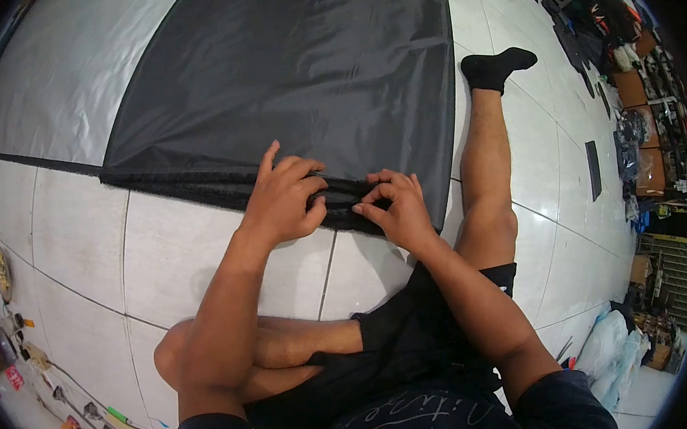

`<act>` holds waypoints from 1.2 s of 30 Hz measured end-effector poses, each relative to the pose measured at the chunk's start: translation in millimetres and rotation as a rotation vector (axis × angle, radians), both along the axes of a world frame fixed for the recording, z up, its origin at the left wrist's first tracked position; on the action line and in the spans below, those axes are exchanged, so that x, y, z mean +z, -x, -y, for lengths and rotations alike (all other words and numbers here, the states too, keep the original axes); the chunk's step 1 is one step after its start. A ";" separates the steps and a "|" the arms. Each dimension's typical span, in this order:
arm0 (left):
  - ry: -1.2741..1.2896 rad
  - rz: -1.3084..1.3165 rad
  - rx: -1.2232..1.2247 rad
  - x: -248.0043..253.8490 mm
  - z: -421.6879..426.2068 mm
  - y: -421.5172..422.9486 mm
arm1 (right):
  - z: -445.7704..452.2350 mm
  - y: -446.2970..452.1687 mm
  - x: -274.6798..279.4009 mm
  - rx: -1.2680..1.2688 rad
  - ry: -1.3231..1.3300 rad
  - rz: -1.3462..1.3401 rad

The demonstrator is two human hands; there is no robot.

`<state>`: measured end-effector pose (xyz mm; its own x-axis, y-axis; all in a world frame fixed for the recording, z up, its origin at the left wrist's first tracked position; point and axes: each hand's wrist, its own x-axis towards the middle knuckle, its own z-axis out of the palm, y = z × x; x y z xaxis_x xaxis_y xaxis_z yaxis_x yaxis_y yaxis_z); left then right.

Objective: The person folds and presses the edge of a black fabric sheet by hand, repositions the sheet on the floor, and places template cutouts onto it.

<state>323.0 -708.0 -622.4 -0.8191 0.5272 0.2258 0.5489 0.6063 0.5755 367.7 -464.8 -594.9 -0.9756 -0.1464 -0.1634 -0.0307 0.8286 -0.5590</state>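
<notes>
A large black sheet (292, 73) lies on the tiled floor, with a fuzzy black strip (188, 186) along its near edge. My left hand (282, 199) pinches the strip near the middle of that edge, its index finger raised. Just to the right, my right hand (395, 206) has thumb and fingertips closed on the same strip, close to the sheet's right corner. A narrow gap separates the two hands. A silver-grey panel (51, 84) adjoins the black sheet on the left.
My outstretched leg (483, 147) lies right of the sheet, and my other leg is folded below. Boxes (635, 127) and parts line the right side, with plastic bags (612, 351) lower down. Cables and tools (93, 412) lie at lower left.
</notes>
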 end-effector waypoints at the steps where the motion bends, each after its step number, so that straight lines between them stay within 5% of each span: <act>1: -0.012 0.015 -0.003 1.7 0.8 -0.1 | -0.9 0.7 -0.8 0.004 0.006 0.017; 6: 0.000 0.046 -0.007 4.7 1.5 -0.9 | -6.1 3.8 -6.7 -0.026 0.046 0.054; 23: -0.055 -0.260 0.169 -12.4 -12.6 0.8 | 14.8 -22.2 -0.5 0.231 -0.258 -0.420; 36: -0.126 -0.260 0.111 -14.1 -9.4 3.4 | 3.5 -4.8 8.7 0.101 -0.157 -0.119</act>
